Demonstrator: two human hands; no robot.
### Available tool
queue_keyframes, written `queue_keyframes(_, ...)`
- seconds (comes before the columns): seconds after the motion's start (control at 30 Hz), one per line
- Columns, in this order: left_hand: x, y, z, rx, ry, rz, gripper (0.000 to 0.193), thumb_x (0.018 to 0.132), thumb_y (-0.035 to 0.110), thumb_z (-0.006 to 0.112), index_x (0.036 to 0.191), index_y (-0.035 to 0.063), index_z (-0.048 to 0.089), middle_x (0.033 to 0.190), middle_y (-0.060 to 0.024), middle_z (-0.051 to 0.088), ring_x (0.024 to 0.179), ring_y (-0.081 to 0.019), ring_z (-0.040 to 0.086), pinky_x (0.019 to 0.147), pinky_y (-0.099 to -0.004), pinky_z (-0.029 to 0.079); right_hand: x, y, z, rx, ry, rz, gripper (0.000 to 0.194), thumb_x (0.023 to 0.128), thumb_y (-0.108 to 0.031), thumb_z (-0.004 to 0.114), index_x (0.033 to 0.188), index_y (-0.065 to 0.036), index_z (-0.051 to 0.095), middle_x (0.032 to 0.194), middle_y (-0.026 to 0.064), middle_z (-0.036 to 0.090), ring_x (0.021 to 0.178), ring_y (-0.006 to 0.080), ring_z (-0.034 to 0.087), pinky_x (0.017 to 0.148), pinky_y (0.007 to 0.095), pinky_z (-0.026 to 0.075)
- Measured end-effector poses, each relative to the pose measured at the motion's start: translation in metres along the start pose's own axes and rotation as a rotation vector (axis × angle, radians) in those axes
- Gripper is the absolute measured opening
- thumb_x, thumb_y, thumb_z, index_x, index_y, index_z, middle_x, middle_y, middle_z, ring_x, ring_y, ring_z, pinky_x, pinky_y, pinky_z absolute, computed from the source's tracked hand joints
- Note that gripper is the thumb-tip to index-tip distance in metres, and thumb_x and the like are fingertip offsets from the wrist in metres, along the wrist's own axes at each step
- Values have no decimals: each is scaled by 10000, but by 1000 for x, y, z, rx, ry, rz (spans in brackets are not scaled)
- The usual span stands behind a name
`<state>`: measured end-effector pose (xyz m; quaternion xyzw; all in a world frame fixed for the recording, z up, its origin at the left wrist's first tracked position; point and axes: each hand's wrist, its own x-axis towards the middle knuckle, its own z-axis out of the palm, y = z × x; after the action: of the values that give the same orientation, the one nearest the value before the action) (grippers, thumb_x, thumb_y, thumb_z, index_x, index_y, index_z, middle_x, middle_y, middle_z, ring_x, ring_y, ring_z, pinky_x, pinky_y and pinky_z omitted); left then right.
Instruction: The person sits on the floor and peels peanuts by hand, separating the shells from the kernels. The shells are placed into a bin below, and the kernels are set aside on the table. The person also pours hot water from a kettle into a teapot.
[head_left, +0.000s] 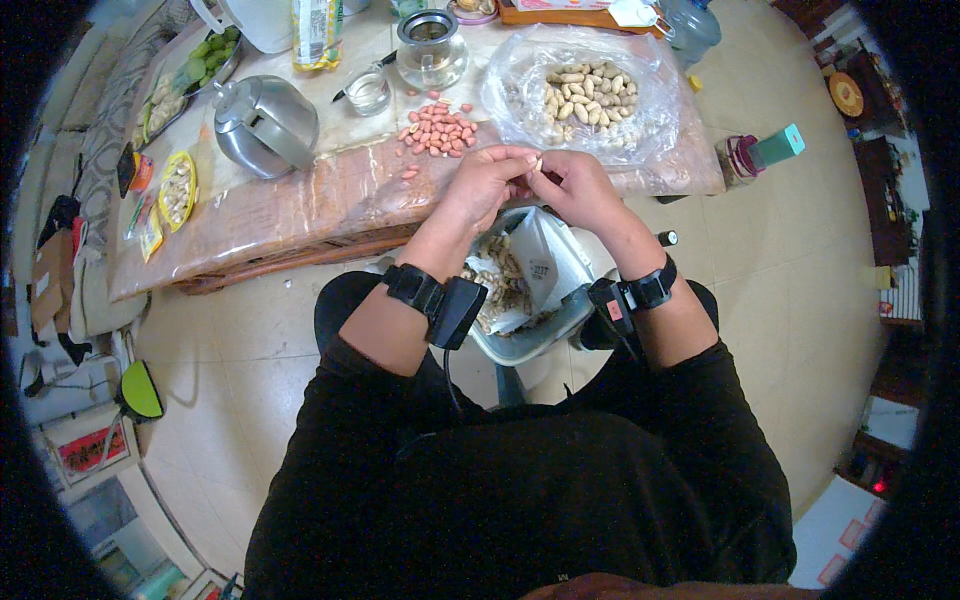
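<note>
My left hand (491, 176) and my right hand (576, 184) meet at the table's front edge, fingertips together. Pinched between them is a small pale peanut (538, 163), partly covered by the fingers. Just beyond my right hand, unshelled peanuts (592, 94) lie in an open clear plastic bag (514, 97). A heap of shelled pink-skinned peanuts (442, 131) rests on the table left of the bag, with a few loose kernels (409, 172) nearer the edge. Below both hands is a bin (491, 351) holding empty peanut shells (499, 281) and white paper (541, 259).
Left of the kernels stand a metal kettle (262, 124), a glass of water (369, 91) and a glass teapot (431, 56). A yellow dish (180, 191) sits farther left on the plastic-covered table (330, 202). At the right corner is a jar with a maroon rim (739, 157).
</note>
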<state>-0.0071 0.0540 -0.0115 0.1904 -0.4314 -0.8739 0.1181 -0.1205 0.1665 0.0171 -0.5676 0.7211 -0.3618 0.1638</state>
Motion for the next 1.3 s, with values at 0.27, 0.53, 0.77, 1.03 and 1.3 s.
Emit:
queue_keyframes(0.27,-2,3,2,-23,0,-13,167,833,130,572,944,7,594,819,-52,598,721,-135,555,634,-265,449,0,0,1,87,-10,22,246,813,-255,536,741,-29,600,639,162,572,554,291,554,525,362,431)
queue_keyframes(0.53,0,3,0,-135,-75,-32,118,836,120,568,901,22,581,764,-38,568,668,-120,526,605,-249,430,1,-3,-2,150,-63,52,244,821,-253,534,752,-33,618,642,122,602,542,222,572,534,319,446)
queue_keyframes(0.77,1,0,-4,-219,-150,-47,114,845,127,553,905,34,579,794,-33,572,684,-126,531,611,-255,439,1,0,0,305,-44,-7,235,827,-220,518,760,-16,614,659,101,617,582,194,590,563,300,458)
queue_keyframes(1.03,3,1,-6,-253,-161,-73,114,856,123,537,921,37,571,825,-42,585,695,-138,543,632,-266,464,1,6,3,264,33,-70,253,833,-221,500,708,-16,579,622,122,563,562,244,552,528,342,426)
queue_keyframes(1.3,5,-2,1,-350,-3,93,94,871,78,496,936,22,537,849,-82,581,734,-179,567,669,-297,487,2,6,10,187,259,54,244,826,-188,540,664,-7,513,564,103,495,517,168,479,485,302,387)
